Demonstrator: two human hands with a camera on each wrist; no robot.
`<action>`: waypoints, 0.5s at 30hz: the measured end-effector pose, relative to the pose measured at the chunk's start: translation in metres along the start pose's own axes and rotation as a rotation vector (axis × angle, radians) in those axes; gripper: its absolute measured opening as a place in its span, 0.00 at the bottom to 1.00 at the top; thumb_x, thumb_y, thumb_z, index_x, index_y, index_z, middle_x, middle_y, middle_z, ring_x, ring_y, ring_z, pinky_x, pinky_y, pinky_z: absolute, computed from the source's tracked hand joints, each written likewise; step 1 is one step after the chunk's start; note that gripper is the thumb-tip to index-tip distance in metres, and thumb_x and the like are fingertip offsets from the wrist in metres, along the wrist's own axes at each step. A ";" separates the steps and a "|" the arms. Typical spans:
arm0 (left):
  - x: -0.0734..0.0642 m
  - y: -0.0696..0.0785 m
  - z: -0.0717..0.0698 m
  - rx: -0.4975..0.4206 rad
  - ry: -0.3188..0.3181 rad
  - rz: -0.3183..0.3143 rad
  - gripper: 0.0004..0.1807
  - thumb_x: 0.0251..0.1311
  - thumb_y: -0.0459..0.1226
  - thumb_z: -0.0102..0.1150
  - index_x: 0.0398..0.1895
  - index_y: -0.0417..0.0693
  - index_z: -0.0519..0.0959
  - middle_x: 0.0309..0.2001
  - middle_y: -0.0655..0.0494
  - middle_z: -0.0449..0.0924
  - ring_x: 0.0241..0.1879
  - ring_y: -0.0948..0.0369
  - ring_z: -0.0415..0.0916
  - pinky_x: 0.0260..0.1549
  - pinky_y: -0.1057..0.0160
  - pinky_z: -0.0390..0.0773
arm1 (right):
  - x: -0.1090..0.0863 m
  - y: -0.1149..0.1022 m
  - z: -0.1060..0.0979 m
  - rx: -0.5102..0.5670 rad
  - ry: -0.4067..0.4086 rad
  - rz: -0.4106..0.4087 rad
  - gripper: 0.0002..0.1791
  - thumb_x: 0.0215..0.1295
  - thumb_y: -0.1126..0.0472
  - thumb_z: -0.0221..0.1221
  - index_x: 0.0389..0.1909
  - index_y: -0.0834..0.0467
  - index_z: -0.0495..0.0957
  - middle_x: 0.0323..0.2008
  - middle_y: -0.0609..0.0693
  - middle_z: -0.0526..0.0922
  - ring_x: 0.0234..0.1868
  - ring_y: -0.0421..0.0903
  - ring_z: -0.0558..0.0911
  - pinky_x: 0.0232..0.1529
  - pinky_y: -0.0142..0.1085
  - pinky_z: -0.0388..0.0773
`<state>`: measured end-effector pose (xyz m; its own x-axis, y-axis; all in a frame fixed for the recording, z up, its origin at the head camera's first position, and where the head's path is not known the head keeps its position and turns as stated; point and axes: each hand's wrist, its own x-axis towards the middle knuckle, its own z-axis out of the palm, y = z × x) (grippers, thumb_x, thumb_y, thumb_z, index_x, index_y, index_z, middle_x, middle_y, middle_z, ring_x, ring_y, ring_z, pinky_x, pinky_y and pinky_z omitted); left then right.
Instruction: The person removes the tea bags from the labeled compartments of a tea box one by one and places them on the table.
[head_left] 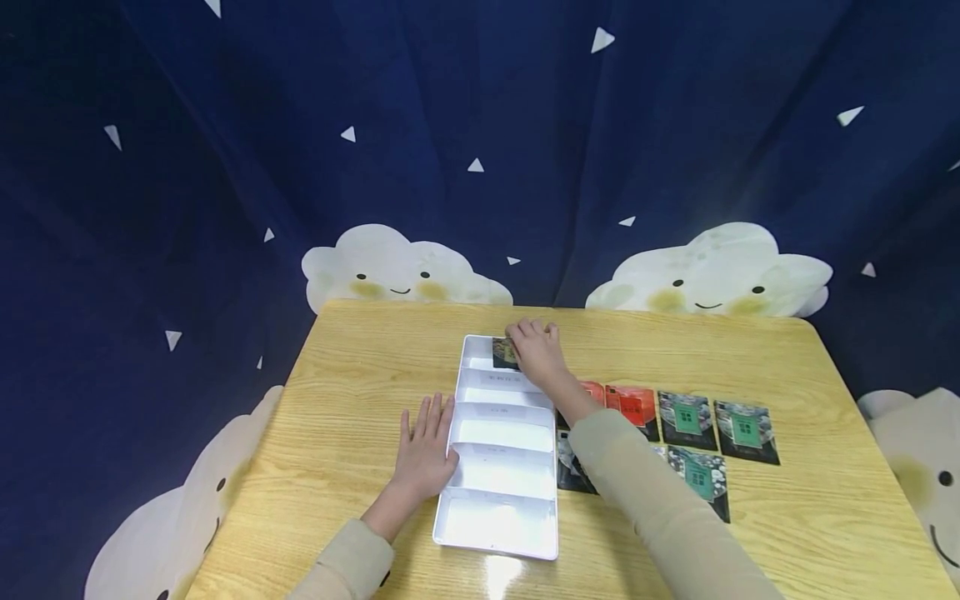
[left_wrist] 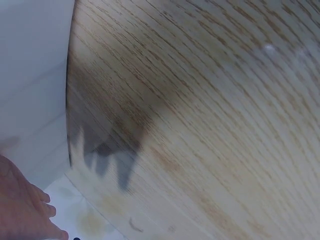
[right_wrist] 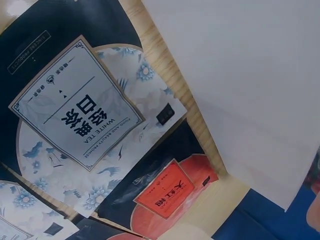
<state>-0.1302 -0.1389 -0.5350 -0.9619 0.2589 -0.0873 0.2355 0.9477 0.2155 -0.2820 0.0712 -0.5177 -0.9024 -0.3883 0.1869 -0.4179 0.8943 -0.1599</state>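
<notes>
In the head view, a white tray (head_left: 497,550) split crosswise into several compartments stands lengthwise on the table. My right hand (head_left: 538,354) pinches a dark tea packet (head_left: 503,354) at the far compartment, fingers curled at the packet's right side. Only a sliver of that packet (right_wrist: 314,172) and a fingertip show at the right edge of the right wrist view. My left hand (head_left: 424,454), fingers straight, rests along the tray's left wall. In the left wrist view the left hand (left_wrist: 22,207) lies beside the white wall (left_wrist: 32,80).
Right of the tray lie tea packets in two rows: red ones (head_left: 632,408), green-labelled ones (head_left: 687,419) and white tea packets (right_wrist: 82,107), partly hidden by the right arm. The wooden table (head_left: 360,367) ends at a dark blue curtain (head_left: 420,108) with clouds.
</notes>
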 end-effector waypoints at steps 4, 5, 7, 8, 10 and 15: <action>0.001 0.000 0.001 0.008 0.005 -0.005 0.39 0.60 0.44 0.42 0.72 0.45 0.41 0.72 0.43 0.38 0.70 0.46 0.35 0.64 0.41 0.33 | -0.001 -0.001 0.003 -0.014 -0.011 -0.021 0.09 0.64 0.60 0.53 0.45 0.52 0.74 0.42 0.49 0.75 0.47 0.50 0.71 0.53 0.52 0.58; 0.001 0.000 0.002 0.014 0.002 -0.006 0.39 0.60 0.44 0.42 0.72 0.45 0.41 0.72 0.43 0.38 0.70 0.47 0.34 0.64 0.41 0.33 | -0.002 -0.001 0.004 -0.019 -0.021 -0.024 0.10 0.65 0.60 0.52 0.46 0.52 0.74 0.42 0.49 0.76 0.47 0.50 0.71 0.53 0.52 0.58; 0.001 0.000 0.003 0.013 0.003 -0.003 0.39 0.60 0.44 0.42 0.72 0.45 0.41 0.72 0.43 0.38 0.70 0.47 0.34 0.64 0.41 0.32 | -0.003 -0.001 0.005 -0.030 -0.037 -0.024 0.11 0.65 0.60 0.52 0.47 0.52 0.75 0.44 0.50 0.76 0.48 0.50 0.71 0.54 0.52 0.58; 0.001 0.000 0.003 0.011 0.005 -0.001 0.39 0.60 0.44 0.41 0.72 0.45 0.41 0.72 0.43 0.38 0.70 0.47 0.34 0.64 0.41 0.32 | -0.004 -0.001 0.006 -0.036 -0.043 -0.023 0.12 0.65 0.60 0.52 0.48 0.52 0.74 0.45 0.49 0.77 0.48 0.49 0.72 0.54 0.53 0.58; 0.001 0.000 0.003 0.003 0.004 0.001 0.39 0.60 0.44 0.41 0.72 0.45 0.41 0.72 0.43 0.38 0.70 0.47 0.33 0.64 0.41 0.31 | -0.004 -0.001 0.006 -0.046 -0.053 -0.023 0.13 0.65 0.60 0.52 0.49 0.52 0.74 0.46 0.49 0.77 0.48 0.49 0.71 0.54 0.52 0.58; 0.001 0.001 0.002 0.001 0.004 -0.006 0.39 0.60 0.44 0.41 0.72 0.45 0.40 0.72 0.43 0.38 0.70 0.47 0.33 0.64 0.42 0.31 | -0.005 -0.001 0.006 -0.053 -0.054 -0.036 0.13 0.64 0.61 0.53 0.49 0.53 0.74 0.46 0.49 0.77 0.48 0.49 0.71 0.53 0.50 0.59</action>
<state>-0.1305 -0.1378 -0.5368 -0.9639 0.2525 -0.0844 0.2299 0.9493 0.2145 -0.2779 0.0705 -0.5244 -0.8919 -0.4304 0.1385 -0.4452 0.8896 -0.1023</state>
